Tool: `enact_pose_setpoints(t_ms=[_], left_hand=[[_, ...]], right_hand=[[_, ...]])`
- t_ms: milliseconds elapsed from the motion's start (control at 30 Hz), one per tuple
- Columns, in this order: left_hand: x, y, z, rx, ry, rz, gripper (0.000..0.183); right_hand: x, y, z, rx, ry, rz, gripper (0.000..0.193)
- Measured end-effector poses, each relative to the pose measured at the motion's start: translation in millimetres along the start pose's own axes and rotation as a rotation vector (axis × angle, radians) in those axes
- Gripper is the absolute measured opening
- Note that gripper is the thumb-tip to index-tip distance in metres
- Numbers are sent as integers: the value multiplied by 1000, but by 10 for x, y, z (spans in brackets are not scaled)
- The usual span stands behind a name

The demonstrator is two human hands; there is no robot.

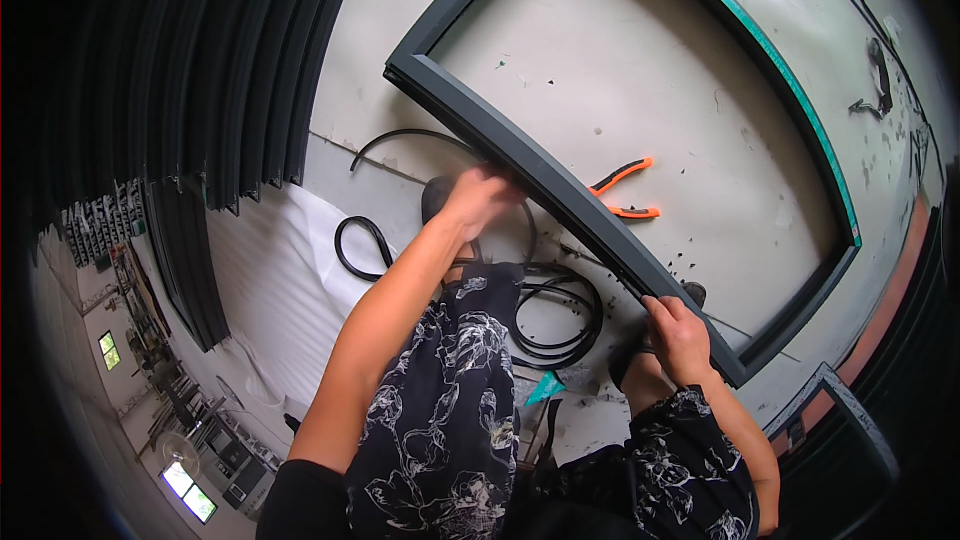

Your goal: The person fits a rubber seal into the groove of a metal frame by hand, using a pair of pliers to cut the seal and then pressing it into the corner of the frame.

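A dark grey window frame with mitred corners lies tilted across a pale worktop, its long near side facing me. My left hand is at the near side's outer edge, left of its middle, smeared by motion. A thin black rubber strip runs beside this hand; whether the fingers hold it cannot be made out. My right hand is closed on the near side of the frame close to its right corner, thumb and fingers at the edge. More rubber strip lies in loose coils below the frame.
Orange-handled pliers stick out from under the frame's near side. Long dark profiles hang or stand at the left, above white foam sheeting. A green scrap lies near my legs. Another dark frame is at the right.
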State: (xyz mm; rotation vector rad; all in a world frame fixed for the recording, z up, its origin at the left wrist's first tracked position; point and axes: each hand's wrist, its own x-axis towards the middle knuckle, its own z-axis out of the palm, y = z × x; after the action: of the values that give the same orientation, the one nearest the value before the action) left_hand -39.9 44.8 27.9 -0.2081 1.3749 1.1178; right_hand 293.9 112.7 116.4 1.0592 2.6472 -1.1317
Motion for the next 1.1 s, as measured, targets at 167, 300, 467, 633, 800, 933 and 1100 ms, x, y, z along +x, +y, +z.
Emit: enact_pose_setpoints(t_ms=[167,300,467,633,800,933,1100], left_hand=[[64,-14,91,161,103,-19,33],[25,-23,22,127,6,-85,35],[16,-102,106,138,41,-41,37],[14,-105,147,156,-12,-80,34],[51,-238,160,140,-15,-132,32],[41,-229,171,214,2,-157,33],[88,-369,176,217,-57,-174,32]], right_hand=[[-32,10,-10,-8,2,-13,26],[-82,48,-22,-46,-40,-29,26],[-71,94,26,-39,-87,-47,29],[-144,148,29,-73,-130,-64,29],[-239,174,26,-13,-111,25,34],[-235,185,10,3,-124,62,33],[-265,191,-14,13,-114,74,34]])
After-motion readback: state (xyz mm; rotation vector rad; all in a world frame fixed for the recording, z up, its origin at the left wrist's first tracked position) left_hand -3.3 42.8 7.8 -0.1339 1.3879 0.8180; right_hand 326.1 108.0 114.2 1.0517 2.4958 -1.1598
